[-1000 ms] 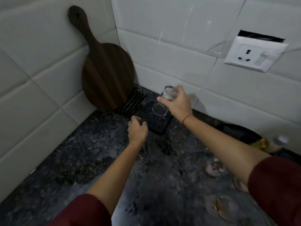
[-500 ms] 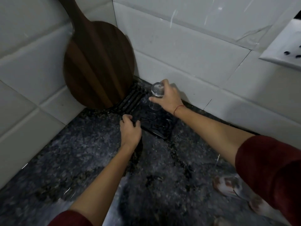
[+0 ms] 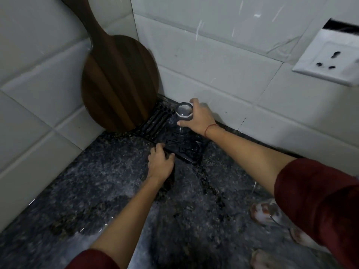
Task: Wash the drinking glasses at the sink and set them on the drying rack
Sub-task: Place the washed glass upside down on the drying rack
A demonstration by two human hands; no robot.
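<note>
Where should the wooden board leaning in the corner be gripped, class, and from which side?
Grip the board by its narrow handle, coming from the front and above. It leans handle-up against the tiles, foot by the rack, so the back is shut off and the round body is likely too broad to clasp.

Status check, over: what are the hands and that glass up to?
Right hand grips glass, low over drying rack. Left hand at rack's near edge, grip unclear. Wooden board leans at rack's far end, clear of the glass.
</note>
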